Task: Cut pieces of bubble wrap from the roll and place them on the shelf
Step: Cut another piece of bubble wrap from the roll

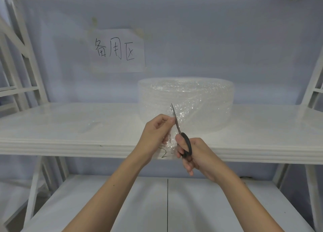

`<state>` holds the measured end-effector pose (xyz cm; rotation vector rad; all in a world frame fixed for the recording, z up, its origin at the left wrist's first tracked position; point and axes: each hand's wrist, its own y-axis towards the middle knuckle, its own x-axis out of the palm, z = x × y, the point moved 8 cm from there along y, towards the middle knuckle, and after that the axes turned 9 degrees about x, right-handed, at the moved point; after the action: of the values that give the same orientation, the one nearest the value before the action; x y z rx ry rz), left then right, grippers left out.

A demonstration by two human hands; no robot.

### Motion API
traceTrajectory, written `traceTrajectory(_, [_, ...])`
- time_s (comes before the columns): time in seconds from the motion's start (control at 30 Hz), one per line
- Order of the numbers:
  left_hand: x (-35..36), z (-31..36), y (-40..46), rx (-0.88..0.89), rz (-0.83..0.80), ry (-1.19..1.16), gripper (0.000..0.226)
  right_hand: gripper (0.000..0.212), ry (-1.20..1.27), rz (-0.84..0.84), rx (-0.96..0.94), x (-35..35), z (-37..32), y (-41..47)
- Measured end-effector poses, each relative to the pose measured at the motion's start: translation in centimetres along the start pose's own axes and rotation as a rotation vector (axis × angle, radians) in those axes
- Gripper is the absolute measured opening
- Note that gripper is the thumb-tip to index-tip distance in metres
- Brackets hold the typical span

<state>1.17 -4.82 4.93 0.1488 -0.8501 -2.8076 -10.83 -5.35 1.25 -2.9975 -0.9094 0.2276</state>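
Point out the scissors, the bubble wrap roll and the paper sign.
scissors (186,144), head view, black handle.
bubble wrap roll (206,99), head view, curved side wall.
paper sign (117,50), head view, middle of the sheet.

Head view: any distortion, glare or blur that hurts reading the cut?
Head view: wide-angle bending bows the shelf edge and leans the side uprights; soft even light, no hard shadows; small glints on the bubble wrap roll; scissors, left hand and right hand are sharp, but the clear film's edges barely show.

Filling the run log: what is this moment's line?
stage: cutting | left hand: pinches bubble wrap | right hand: holds scissors | roll: on shelf
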Motion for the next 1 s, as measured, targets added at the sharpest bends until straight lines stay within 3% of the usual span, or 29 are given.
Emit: traceTrajectory(1.0, [0.0, 0.1, -0.1, 0.029, -0.035, 0.017, 0.023, 0.055, 0.031, -0.011, -0.033, 0.3, -1.2, 0.7])
